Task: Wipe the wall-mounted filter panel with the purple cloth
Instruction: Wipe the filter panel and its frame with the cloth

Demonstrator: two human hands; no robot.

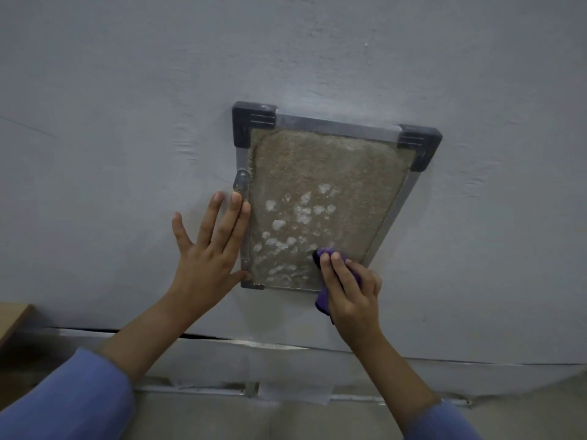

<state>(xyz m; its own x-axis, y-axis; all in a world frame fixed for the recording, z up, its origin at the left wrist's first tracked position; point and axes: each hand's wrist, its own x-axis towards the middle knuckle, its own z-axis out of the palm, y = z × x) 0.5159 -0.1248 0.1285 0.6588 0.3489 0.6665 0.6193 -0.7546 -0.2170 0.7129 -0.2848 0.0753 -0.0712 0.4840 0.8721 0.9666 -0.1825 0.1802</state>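
Note:
The filter panel [320,173] hangs on a grey wall, a dusty brown mesh in a metal frame with dark plastic corner caps at the top. Pale blotches cover its lower half. My right hand [352,290] grips the bunched purple cloth [327,253] and presses it against the panel's lower right corner; most of the cloth is hidden under my fingers. My left hand [208,249] lies flat with fingers spread on the wall, its fingertips and thumb touching the panel's left frame edge.
A small metal latch [240,182] sits on the frame's left edge, just above my left fingertips. A metal strip [254,344] runs along the wall's base. A brown cardboard corner [12,319] shows at the left edge.

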